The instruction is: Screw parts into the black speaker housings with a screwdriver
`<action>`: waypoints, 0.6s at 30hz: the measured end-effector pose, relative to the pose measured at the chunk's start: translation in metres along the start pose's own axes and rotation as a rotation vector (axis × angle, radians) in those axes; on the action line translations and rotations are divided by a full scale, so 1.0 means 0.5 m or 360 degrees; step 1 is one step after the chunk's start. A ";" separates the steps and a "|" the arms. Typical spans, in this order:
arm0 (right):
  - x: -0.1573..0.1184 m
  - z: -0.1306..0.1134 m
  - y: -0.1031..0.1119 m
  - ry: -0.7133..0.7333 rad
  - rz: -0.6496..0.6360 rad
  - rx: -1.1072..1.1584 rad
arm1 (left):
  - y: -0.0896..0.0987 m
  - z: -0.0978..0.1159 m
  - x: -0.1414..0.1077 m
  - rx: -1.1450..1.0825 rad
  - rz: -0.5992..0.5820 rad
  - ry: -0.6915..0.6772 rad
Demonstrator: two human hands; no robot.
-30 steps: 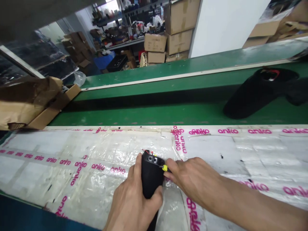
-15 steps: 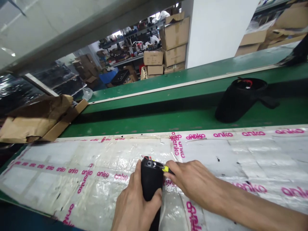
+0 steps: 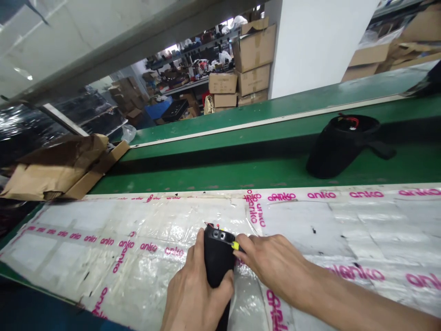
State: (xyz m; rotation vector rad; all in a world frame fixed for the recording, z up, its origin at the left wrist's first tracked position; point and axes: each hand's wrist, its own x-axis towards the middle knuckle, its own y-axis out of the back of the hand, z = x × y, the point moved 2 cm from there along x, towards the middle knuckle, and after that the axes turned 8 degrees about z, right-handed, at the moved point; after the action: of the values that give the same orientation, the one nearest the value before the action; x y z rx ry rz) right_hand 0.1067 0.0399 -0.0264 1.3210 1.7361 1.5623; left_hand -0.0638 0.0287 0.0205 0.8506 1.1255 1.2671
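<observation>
My left hand [image 3: 198, 285] is wrapped round a black fabric-covered cylinder [image 3: 217, 259], thumb on its near side. At the cylinder's upper end is a dark panel [image 3: 220, 235] with small round sockets, and thin red wires stick out behind it. My right hand [image 3: 272, 257] grips a small tool with a yellow and black handle [image 3: 236, 246], its tip at the right end of the panel. Whether the tip touches the panel is too small to tell. Plastic-covered sheeting [image 3: 151, 285] with pink "anko" print lies under both hands.
A second black cylinder [image 3: 336, 151] with a strap and red wires in its open top stands on the green surface [image 3: 179, 172] at the right. An open cardboard box [image 3: 99, 170] is at the left. Stacked cartons [image 3: 255, 55] stand behind.
The tool in my right hand has moved slightly closer to the panel's right end and sits lower against it. The view has shifted a little; my left hand keeps its hold.
</observation>
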 end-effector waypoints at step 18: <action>-0.003 -0.001 0.003 0.0060 0.0002 -0.0247 | -0.017 -0.005 0.000 0.0130 0.0039 -0.0107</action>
State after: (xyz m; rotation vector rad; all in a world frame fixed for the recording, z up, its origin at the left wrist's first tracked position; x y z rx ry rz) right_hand 0.1074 0.0380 -0.0251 1.2241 1.5999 1.6958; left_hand -0.0639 0.0273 0.0116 0.9637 1.1223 1.2105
